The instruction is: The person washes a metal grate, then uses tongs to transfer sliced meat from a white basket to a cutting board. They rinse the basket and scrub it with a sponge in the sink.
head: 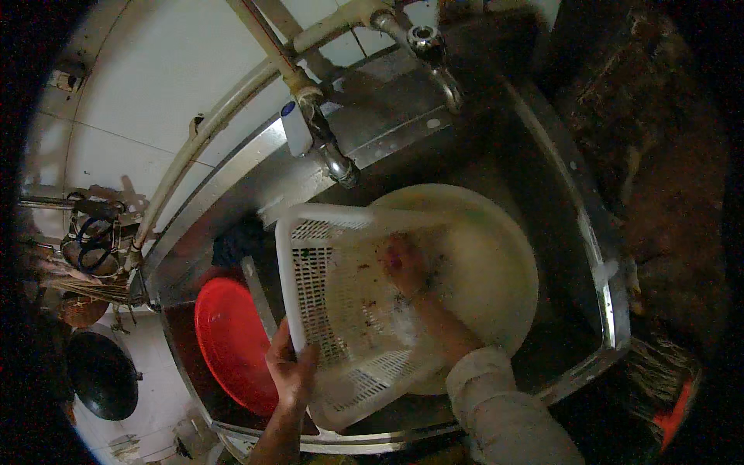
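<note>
A white slotted plastic basket (314,290) is tilted, its right part dipping into cloudy water in a large round pale basin (494,244). My left hand (292,363) grips the basket's near left rim, thumb on the inside. Inside the basket, at the water, is my right hand (404,264), blurred, its fingers hard to make out; whether it holds something cannot be told. Small dark and reddish bits lie in the basket around it. A light sleeve covers my right forearm.
A stainless steel double sink (587,232) surrounds the basin. A red plastic basin (229,343) stands in its left bowl, near a dark cloth-like item (238,241). Two metal taps, one (340,165) above the basket and another (450,87) farther right, reach over the sink. A wok (103,375) hangs at left.
</note>
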Tool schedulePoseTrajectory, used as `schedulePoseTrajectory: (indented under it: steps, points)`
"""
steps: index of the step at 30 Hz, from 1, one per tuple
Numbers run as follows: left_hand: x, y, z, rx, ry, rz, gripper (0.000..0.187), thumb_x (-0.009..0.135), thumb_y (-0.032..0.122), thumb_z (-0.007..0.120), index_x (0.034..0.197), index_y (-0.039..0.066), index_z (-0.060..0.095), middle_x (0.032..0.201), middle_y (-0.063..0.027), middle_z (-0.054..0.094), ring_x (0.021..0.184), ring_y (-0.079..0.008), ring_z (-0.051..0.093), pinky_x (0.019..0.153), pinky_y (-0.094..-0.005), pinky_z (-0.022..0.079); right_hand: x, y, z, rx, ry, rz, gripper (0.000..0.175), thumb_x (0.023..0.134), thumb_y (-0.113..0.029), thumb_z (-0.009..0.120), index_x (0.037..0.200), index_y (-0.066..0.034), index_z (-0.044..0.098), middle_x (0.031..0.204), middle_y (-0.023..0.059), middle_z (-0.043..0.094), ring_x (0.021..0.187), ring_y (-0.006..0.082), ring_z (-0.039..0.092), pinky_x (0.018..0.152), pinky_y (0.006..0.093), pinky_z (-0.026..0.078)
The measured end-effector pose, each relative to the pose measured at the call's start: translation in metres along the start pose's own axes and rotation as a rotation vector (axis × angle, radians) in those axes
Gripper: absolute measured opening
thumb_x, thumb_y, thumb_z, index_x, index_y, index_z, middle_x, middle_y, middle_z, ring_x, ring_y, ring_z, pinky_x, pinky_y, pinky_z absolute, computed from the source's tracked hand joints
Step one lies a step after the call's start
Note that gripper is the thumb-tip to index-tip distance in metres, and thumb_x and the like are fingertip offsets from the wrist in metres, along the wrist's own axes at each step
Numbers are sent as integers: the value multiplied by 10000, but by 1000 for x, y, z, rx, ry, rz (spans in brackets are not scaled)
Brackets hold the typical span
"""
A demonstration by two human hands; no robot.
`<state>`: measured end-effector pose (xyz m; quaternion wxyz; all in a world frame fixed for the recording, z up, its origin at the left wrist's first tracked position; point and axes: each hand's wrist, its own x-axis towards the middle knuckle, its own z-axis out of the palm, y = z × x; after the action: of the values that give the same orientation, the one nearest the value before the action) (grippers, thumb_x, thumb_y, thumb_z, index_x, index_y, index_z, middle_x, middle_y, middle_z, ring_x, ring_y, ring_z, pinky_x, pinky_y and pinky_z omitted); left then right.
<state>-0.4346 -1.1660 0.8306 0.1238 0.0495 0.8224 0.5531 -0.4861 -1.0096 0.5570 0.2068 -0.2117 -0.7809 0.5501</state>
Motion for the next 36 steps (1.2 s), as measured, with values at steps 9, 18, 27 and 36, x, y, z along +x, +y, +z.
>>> schedulePoseTrajectory:
  steps: [9, 18, 27, 36]
  points:
    - [-3, 1, 6, 38, 25, -57, 516, 655, -71, 474, 1165, -21, 418, 1006, -64, 539, 891, -143, 510, 785, -267, 398, 19, 19, 52, 1334, 211, 579, 175, 821, -189, 459, 689, -80, 490, 514, 71, 426, 427, 158, 393, 382, 296, 343]
    - [-16, 18, 18, 254, 99, -89, 454, 652, -48, 493, 1104, -34, 451, 941, -54, 544, 838, -143, 520, 738, -268, 417, 36, 1, 49, 1524, -220, 1029, 373, 875, -305, 338, 601, -70, 430, 490, 82, 422, 376, 147, 356, 348, 287, 308]
    - [-21, 8, 22, 82, 109, -23, 506, 643, -39, 531, 1138, -26, 424, 953, -72, 550, 827, -144, 526, 715, -256, 424, 48, 9, 17, 169, -344, 668, 254, 830, -248, 420, 951, -28, 460, 863, 129, 490, 719, 219, 486, 612, 326, 433]
    - [-14, 9, 19, 49, 88, -56, 486, 646, -58, 458, 1130, -27, 440, 952, -57, 550, 823, -129, 521, 736, -247, 405, -10, 30, -16, 1016, 58, 828, 362, 834, -340, 417, 1027, -35, 434, 884, 98, 492, 749, 192, 482, 597, 311, 433]
